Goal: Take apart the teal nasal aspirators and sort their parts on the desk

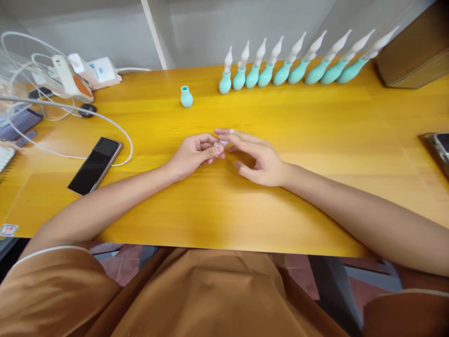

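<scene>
Small clear piece (222, 143), pale and hard to make out, is sitting pinched between both hands at the middle of the yellow wooden table (315, 140). The left hand (192, 154) is curling its fingers (217, 149) closed around the piece, while the right hand (257, 157) is touching it with thumb and forefinger, its other fingers spreading loosely open above the wood. Both forearms are resting on the table.

Behind the hands, a lone teal bulb (186, 97) is standing without a tip. Further back, a row of teal bulbs with white tips (291, 65) is lining the rear edge. A dark phone (95, 164) is lying to the left, ringed by a white cable (70, 110).

As a judgement, the piece looks tiny and slippery, so a loosened pinch could be letting it drop and roll off unseen against the glossy wood. A stray elbow could also be knocking the upright row over, since the bulbs are standing close together.
</scene>
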{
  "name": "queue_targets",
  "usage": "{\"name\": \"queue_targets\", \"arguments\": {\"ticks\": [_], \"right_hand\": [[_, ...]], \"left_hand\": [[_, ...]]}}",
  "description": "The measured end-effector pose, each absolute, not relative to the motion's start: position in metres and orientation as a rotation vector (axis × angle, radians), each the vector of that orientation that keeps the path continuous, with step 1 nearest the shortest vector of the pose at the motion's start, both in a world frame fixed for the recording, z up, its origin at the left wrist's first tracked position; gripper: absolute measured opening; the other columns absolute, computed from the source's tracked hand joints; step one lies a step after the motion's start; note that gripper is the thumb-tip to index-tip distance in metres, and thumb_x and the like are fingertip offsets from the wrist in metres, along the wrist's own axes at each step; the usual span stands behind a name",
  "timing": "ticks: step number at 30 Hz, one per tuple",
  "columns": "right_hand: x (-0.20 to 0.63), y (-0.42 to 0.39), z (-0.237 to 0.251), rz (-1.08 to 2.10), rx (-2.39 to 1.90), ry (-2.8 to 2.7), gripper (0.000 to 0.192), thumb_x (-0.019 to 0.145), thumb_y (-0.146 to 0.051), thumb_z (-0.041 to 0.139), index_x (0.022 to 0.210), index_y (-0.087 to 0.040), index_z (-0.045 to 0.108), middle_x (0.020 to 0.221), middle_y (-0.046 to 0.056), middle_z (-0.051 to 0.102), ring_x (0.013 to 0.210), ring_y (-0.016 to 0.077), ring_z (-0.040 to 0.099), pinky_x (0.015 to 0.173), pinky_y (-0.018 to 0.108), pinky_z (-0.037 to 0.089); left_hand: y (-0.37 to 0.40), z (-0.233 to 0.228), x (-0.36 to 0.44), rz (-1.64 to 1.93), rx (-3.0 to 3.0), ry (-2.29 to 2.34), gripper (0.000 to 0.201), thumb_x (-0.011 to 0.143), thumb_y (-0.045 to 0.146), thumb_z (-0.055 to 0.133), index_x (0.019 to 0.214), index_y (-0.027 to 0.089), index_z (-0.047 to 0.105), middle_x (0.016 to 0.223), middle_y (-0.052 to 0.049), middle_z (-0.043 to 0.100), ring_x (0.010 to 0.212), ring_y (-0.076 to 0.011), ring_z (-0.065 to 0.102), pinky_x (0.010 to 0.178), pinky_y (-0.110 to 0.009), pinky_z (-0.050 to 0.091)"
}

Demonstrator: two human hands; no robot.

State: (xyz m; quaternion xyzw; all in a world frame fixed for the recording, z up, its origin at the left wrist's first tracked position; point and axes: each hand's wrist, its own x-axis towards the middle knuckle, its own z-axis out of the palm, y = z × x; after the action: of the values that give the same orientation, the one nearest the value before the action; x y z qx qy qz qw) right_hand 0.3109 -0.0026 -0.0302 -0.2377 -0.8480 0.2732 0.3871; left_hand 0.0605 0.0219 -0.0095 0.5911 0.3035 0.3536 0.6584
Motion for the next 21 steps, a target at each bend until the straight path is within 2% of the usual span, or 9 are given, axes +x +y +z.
{"name": "queue_targets", "arguments": {"ticks": [3,8,10,15,21], "right_hand": [[0.3089,-0.0054,-0.029,0.723,-0.607,-2.132,0.09,0.091,-0.02,0.07,0.176,-0.038,0.045,0.179,0.002,0.051,0.166,0.0364,0.048,0.121,0.054,0.061],[0.3054,-0.0081,-0.0307,0.724,-0.639,-2.113,0.091,0.092,-0.017,0.069,0.177,-0.037,0.045,0.175,0.003,0.056,0.162,0.0338,0.055,0.118,0.048,0.063],[0.3048,-0.0081,-0.0314,0.713,-0.636,-2.127,0.094,0.091,-0.016,0.068,0.178,-0.039,0.041,0.176,0.002,0.055,0.162,0.033,0.055,0.122,0.049,0.06],[0.3061,-0.0084,-0.0292,0.611,-0.568,-2.202,0.104,0.088,-0.011,0.067,0.182,-0.039,0.031,0.181,0.001,0.047,0.167,0.0326,0.048,0.14,0.055,0.04],[0.3069,-0.0129,-0.0246,0.589,-0.635,-2.251,0.104,0.087,-0.013,0.069,0.182,-0.037,0.033,0.183,0.0,0.042,0.168,0.0329,0.046,0.141,0.053,0.038]], "left_hand": [[0.0213,-0.0098,0.0611,0.803,1.328,0.687,0.053,0.08,0.059,0.1,0.099,0.015,0.076,0.087,-0.004,0.08,0.062,-0.0069,0.055,0.061,-0.022,0.042],[0.0207,-0.012,0.0614,0.823,1.327,0.684,0.051,0.082,0.057,0.099,0.099,0.016,0.076,0.089,-0.005,0.081,0.063,-0.0072,0.057,0.061,-0.022,0.044],[0.0202,-0.0125,0.0609,0.834,1.334,0.687,0.05,0.082,0.057,0.099,0.099,0.016,0.076,0.089,-0.004,0.08,0.063,-0.0072,0.057,0.061,-0.022,0.044],[0.0197,-0.0124,0.0597,0.833,1.356,0.687,0.05,0.083,0.057,0.099,0.102,0.015,0.078,0.087,-0.004,0.079,0.062,-0.0066,0.055,0.06,-0.022,0.043],[0.0206,-0.014,0.0585,0.834,1.358,0.682,0.05,0.082,0.057,0.099,0.102,0.015,0.08,0.087,-0.004,0.079,0.062,-0.0067,0.054,0.059,-0.023,0.042]]}}
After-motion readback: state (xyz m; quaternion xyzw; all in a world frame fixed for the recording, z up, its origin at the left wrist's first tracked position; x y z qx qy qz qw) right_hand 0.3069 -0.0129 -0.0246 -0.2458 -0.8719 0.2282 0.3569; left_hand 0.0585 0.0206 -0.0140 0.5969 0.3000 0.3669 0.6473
